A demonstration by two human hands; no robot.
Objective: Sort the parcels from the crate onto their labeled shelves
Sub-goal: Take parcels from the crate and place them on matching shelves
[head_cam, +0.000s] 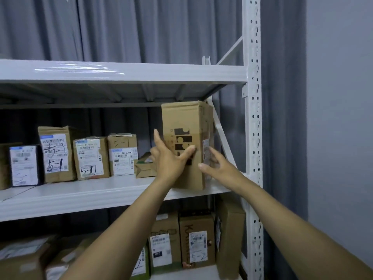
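At the right end of the middle shelf (80,196), just beside the white upright (253,138), we have the tall parcel (181,118) standing on end, its top nearly reaching the shelf above. Our left hand (171,158) lies flat on its front face with fingers straight and spread, while our right hand (221,167) rests at the front right corner, thumb on the front and fingers laid almost straight along the side. To the left stands a row of labelled parcels (90,158), with a small box (144,167) lying just beside our tall one.
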